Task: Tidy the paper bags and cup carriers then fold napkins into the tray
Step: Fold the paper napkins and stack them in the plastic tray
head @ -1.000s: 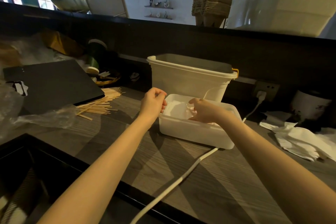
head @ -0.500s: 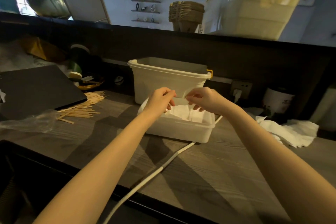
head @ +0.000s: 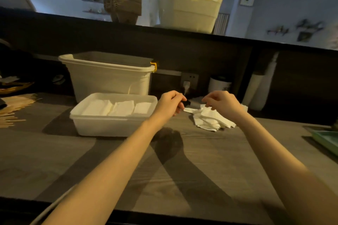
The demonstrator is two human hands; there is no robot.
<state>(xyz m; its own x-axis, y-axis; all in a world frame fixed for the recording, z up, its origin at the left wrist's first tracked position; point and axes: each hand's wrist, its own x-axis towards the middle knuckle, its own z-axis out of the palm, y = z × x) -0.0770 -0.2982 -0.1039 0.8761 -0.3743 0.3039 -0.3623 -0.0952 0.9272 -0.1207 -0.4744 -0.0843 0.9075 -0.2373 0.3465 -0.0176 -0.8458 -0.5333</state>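
Both hands have left the tray [head: 102, 126] and now hover over the desk [head: 182, 160] to its right; half a second ago they were above the tray, pinching a napkin between them. My left hand [head: 169, 103] has its fingers curled, thumb against fingertips, holding nothing I can make out. My right hand [head: 222, 103] is also curled, fingertips pointing down just above the loose pile of napkins [head: 208, 118]; whether it is touching or pinching a sheet I cannot tell. The pile lies directly under the right hand, slightly right of the left. In the tray, left of both hands, three folded napkins [head: 120, 108] lie side by side. The empty white tub [head: 108, 80] stands behind the tray. Wooden sticks [head: 12, 110] lie far left. Cup carriers [head: 122, 6] sit on the shelf above, left of a big bin [head: 186, 3].
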